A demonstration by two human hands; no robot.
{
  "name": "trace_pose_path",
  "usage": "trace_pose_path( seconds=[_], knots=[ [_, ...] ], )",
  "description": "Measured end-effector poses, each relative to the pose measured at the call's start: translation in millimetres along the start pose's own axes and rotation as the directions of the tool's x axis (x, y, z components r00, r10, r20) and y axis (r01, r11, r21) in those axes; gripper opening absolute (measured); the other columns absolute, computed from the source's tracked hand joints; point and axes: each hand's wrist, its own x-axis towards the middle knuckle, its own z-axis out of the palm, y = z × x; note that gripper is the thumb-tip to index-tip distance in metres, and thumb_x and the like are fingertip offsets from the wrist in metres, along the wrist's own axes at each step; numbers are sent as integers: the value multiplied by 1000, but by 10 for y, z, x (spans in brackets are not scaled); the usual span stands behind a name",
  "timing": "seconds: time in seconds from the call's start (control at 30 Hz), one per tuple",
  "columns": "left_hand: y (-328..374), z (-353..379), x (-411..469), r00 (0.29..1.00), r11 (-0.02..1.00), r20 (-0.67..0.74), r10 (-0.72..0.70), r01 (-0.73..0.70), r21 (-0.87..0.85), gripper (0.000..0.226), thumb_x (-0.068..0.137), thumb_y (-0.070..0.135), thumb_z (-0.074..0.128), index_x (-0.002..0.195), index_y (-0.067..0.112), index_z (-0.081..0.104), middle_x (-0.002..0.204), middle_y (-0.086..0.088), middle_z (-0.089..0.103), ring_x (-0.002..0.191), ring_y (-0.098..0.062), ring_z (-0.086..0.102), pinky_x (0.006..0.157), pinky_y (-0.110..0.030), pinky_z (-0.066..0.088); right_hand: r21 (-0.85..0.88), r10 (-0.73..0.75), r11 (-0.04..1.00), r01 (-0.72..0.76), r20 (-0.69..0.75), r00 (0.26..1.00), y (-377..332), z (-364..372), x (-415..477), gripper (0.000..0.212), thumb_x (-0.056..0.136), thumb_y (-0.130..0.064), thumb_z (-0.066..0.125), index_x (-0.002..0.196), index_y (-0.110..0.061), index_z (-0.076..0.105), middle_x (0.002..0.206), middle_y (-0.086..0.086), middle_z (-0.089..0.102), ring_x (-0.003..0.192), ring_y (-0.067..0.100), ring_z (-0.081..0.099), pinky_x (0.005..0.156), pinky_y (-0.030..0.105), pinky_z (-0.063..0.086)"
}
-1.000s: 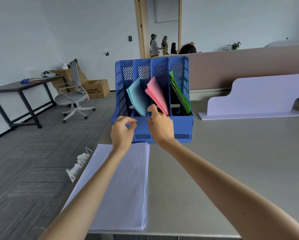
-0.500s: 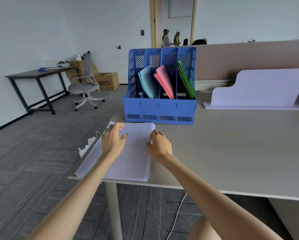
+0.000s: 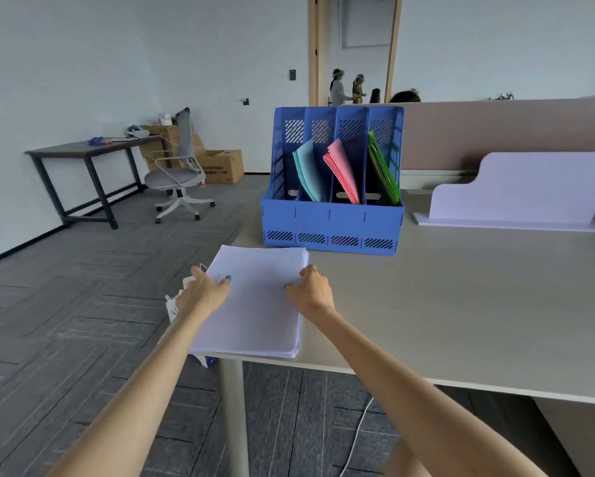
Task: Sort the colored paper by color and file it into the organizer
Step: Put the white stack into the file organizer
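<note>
A stack of pale lavender paper (image 3: 254,304) lies on the table's near left corner. My left hand (image 3: 204,290) holds its left edge, thumb on top and fingers past the edge. On the stack's right edge, my right hand (image 3: 311,290) curls its fingers over the side. Behind the stack stands the blue organizer (image 3: 330,225) with four slots. Its leftmost slot shows no paper; the others hold teal paper (image 3: 308,173), pink paper (image 3: 342,172) and green paper (image 3: 382,170), left to right.
The grey table (image 3: 461,304) stretches to the right, with a white shaped board (image 3: 519,191) against a low partition. A white object (image 3: 173,304) hangs beside the table's left edge. An office chair (image 3: 179,173), dark desk and boxes stand far left. People stand in the doorway.
Both hands came back from the organizer's front to the lavender stack and now hold its two side edges. The view has pulled back from the table.
</note>
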Motion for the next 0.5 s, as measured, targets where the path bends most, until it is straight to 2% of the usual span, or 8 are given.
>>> trace_pose_path(
  seconds=[0.07,0.17,0.23,0.27,0.33,0.4,0.43,0.5],
  knots=[
    [-82,-61,69,999,997,23,-43,44,-65,57,91,43,50,126,-1,38,126,-17,53,113,-35,54,86,-39,41,10,0,1000,0,11,1000,-67,43,11,35,84,-14,52,116,-2,48,102,13,61,95,31,59,78,40,53],
    [-200,-169,153,995,958,70,-66,83,-275,23,88,21,51,104,4,55,114,-18,59,105,-34,57,92,-40,43,35,6,999,-7,22,1000,-134,113,29,35,84,-13,51,117,-3,48,104,12,60,95,29,58,78,39,53],
    [-272,-216,200,992,892,94,-82,115,-438,22,91,8,49,109,1,58,101,-16,55,93,-32,51,81,-34,39,64,6,998,-8,29,1000,-155,164,44,38,83,-12,51,120,-3,49,106,10,59,94,27,57,74,34,51],
    [-311,-226,229,992,861,91,-88,122,-494,16,91,4,49,106,3,57,97,-13,50,89,-28,46,77,-31,35,79,3,997,-6,33,999,-165,190,53,40,82,-11,51,122,-4,49,108,10,59,94,26,57,72,31,49],
    [-383,-233,286,992,835,64,-113,130,-535,6,90,0,50,86,4,51,85,-10,45,82,-24,39,66,-29,29,109,-7,994,3,34,999,-178,242,62,45,82,-11,51,126,-5,48,113,10,60,99,26,57,72,28,45],
    [-448,-236,332,996,847,-2,-86,72,-527,22,86,-3,49,70,10,41,69,-6,37,68,-22,34,55,-30,19,133,-19,991,13,41,999,-190,294,78,46,82,-11,52,127,-6,48,116,9,59,101,26,57,73,27,44],
    [-472,-247,315,997,860,-50,-65,30,-509,24,85,-2,48,70,13,38,66,-4,35,61,-22,32,54,-29,17,152,-13,988,5,50,999,-189,323,91,46,82,-12,52,127,-7,48,117,9,59,99,25,57,71,27,44],
    [-502,-263,270,992,846,-116,-47,-22,-533,11,86,3,48,82,14,46,73,-1,45,59,-19,39,54,-28,27,238,18,971,-35,70,997,-178,382,121,40,81,-11,55,121,-9,49,116,9,57,90,22,56,65,25,43]
  ],
)
